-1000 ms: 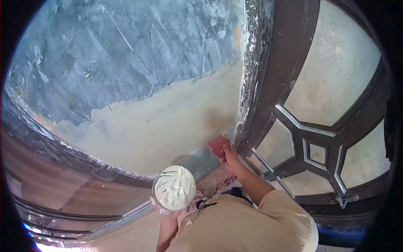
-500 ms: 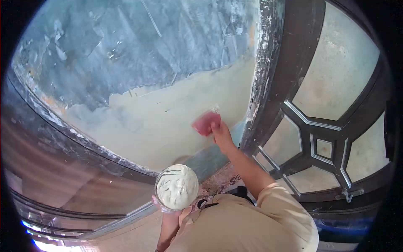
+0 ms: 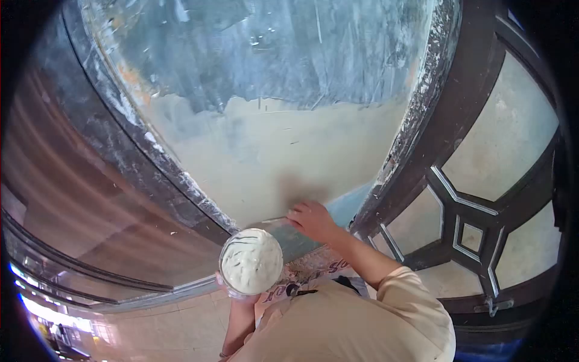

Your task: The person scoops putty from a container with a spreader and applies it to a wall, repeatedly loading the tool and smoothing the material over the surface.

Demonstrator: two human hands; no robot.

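Left hand [image 3: 236, 294] cups the putty tub [image 3: 251, 260] at lower centre — supply close by; right hand [image 3: 312, 220] presses flat against the panel [image 3: 271, 151], fingers closed, tool unseen.

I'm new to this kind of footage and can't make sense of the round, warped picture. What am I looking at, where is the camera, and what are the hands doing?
The camera sits on a person's head and looks forward and down, so you see their own arms; the wide lens bends everything into a circle. There is no machine here, only two bare hands. The left hand holds up a round tub full of pale paste. The right hand is pressed low against a wall panel, whose lower part is coated in cream filler while the upper part is bare blue-grey. Whether that hand holds a tool cannot be seen. To the right is a dark door frame with patterned panes.
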